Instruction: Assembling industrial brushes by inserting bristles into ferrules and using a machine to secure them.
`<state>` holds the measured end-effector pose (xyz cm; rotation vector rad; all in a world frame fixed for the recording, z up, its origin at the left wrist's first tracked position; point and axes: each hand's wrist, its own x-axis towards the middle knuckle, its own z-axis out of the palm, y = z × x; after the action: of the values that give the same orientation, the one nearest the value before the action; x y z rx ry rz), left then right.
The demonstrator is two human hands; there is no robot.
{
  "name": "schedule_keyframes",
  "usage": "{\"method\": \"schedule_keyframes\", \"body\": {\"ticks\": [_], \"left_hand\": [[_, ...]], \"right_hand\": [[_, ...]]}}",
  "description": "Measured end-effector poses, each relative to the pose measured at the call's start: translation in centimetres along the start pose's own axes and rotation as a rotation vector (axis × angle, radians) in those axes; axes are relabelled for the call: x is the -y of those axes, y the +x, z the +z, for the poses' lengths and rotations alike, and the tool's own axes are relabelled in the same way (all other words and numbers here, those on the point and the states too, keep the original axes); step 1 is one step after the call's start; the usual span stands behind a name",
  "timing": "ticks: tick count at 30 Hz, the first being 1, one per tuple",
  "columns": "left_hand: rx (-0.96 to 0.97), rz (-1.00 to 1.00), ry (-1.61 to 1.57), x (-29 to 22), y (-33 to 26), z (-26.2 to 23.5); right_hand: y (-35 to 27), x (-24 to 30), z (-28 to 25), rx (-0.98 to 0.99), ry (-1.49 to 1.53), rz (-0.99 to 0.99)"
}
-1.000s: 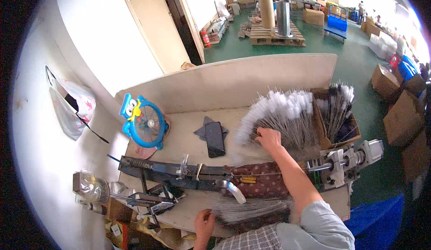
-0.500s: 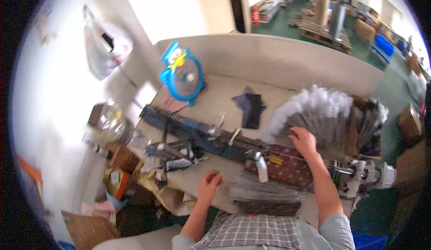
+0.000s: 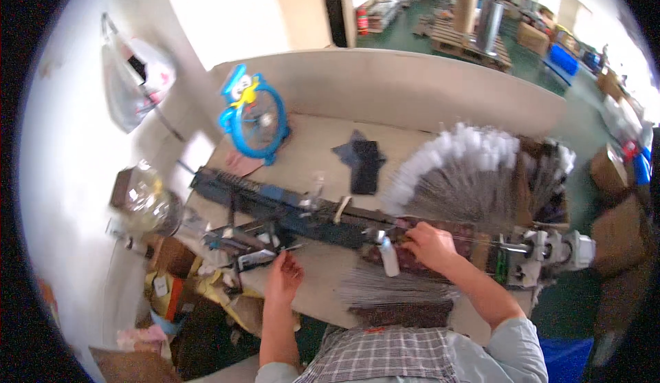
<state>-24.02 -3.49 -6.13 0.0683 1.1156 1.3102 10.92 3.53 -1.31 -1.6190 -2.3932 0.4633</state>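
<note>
My right hand point(image 3: 430, 243) rests on a dark patterned pad point(image 3: 412, 263) beside the long dark rail machine point(image 3: 289, 208). It pinches a thin rod point(image 3: 481, 240) that runs right toward a grey metal head point(image 3: 543, 252). Behind it, a fan of thin white-tipped rods point(image 3: 460, 177) spreads out. My left hand point(image 3: 283, 276) reaches up with curled fingers to a small metal fixture point(image 3: 251, 245); whether it grips anything is unclear. A flat bundle of thin rods point(image 3: 385, 290) lies near the front edge, and a small white bottle point(image 3: 388, 258) stands by my right hand.
A blue desk fan with a cartoon bird point(image 3: 251, 115) stands at the back left, with dark cloth pieces point(image 3: 361, 163) beside it. A plastic bag point(image 3: 134, 73) hangs on the wall. A glass jar point(image 3: 148, 201) and clutter sit at the left. Cardboard boxes point(image 3: 608, 170) stand at the right.
My right hand has come back from the fan of rods to the pad by the rail. My left hand has risen from the table edge to the fixture. The view has swung left.
</note>
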Motion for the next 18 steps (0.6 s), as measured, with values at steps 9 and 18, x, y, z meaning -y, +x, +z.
{"method": "schedule_keyframes", "body": {"ticks": [9, 18], "left_hand": [[-0.128, 0.127, -0.218, 1.5, 0.3, 1.8], [0.221, 0.424, 0.580, 8.6, -7.6, 14.8]], "right_hand": [[-4.0, -0.8, -3.1, 0.072, 0.123, -0.253], [-4.3, -3.6, -9.3, -0.284, 0.336, -0.112]]}}
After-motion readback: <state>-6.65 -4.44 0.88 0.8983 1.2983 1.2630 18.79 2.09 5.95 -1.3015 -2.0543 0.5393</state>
